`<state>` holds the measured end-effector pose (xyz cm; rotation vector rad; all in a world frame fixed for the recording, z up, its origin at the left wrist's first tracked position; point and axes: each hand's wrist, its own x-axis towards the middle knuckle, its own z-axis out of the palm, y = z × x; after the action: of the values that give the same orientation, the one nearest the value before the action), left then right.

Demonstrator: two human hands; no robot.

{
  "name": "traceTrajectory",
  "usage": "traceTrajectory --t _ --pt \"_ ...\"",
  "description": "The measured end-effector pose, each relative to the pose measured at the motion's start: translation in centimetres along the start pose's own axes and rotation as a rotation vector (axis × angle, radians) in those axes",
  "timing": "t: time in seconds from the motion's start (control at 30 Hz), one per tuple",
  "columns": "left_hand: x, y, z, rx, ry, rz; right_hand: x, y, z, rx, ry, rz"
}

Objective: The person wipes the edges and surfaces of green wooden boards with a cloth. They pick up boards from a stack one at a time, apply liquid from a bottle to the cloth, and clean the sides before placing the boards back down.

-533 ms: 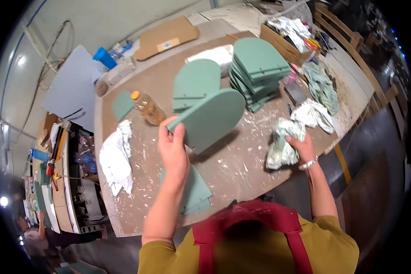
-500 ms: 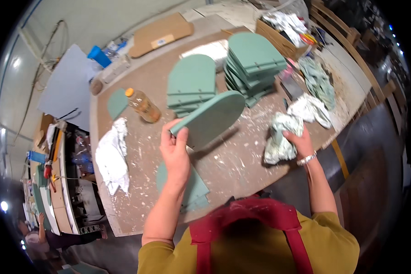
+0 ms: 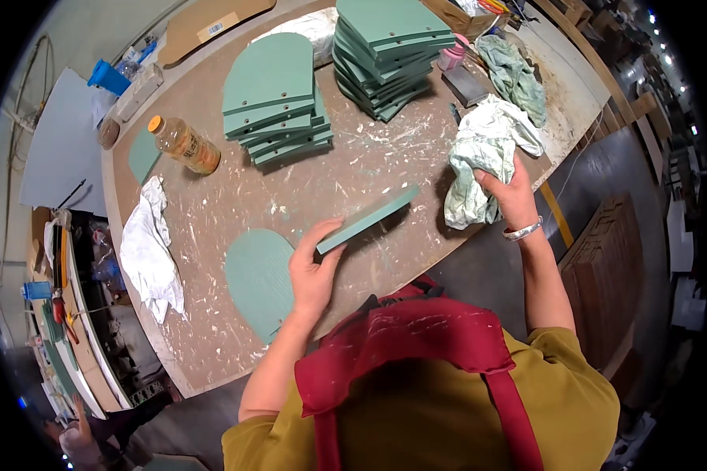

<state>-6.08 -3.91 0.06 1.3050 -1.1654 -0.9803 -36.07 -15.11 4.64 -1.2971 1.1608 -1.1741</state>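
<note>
My left hand (image 3: 314,271) grips one end of a green board (image 3: 369,218), fingers on one face and thumb on the other. The board is tilted nearly edge-on above the table. My right hand (image 3: 513,192) is closed on a green-stained white cloth (image 3: 473,191), which bunches against a whiter cloth (image 3: 501,124) behind it. Near my left wrist a round-ended green board (image 3: 259,279) lies flat on the table. Beyond are two stacks of similar boards, a shorter left stack (image 3: 269,82) and a taller right stack (image 3: 389,51), with small holes along their straight edges.
On the paint-flecked table (image 3: 212,235) are an orange-capped bottle (image 3: 187,146), a white cloth (image 3: 151,255), a dark block (image 3: 465,85), a pink container (image 3: 452,55) and a crumpled green cloth (image 3: 513,77). Flat cardboard (image 3: 212,27) lies at the back. Another person (image 3: 80,439) is at far left.
My left hand has lowered the board and turned it edge-on, showing its narrow side. My right hand still holds the cloth, now closer to the whiter cloth. The head view has shifted.
</note>
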Motion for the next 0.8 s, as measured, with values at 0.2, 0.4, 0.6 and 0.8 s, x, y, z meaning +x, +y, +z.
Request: traceTrajectory --t 0.2,0.4,0.6,0.8 --pt "0.5 -0.1 -0.6 0.007 -0.006 -0.060 -1.2 -3.1 2.4 -0.228 -0.086 -0.129" --pt "2.4 -1.5 -2.5 -0.919 0.086 -0.357 -0.2 -1.9 1.7 -0.134 -0.005 -0.066" --pt "3.2 -3.4 -3.6 -1.405 -0.009 -0.447 0.1 0.1 2.1 -0.005 -0.033 0.029" --pt "4.3 -4.6 -3.8 -1.529 0.034 -0.565 0.0 0.6 3.6 0.058 -0.074 0.046"
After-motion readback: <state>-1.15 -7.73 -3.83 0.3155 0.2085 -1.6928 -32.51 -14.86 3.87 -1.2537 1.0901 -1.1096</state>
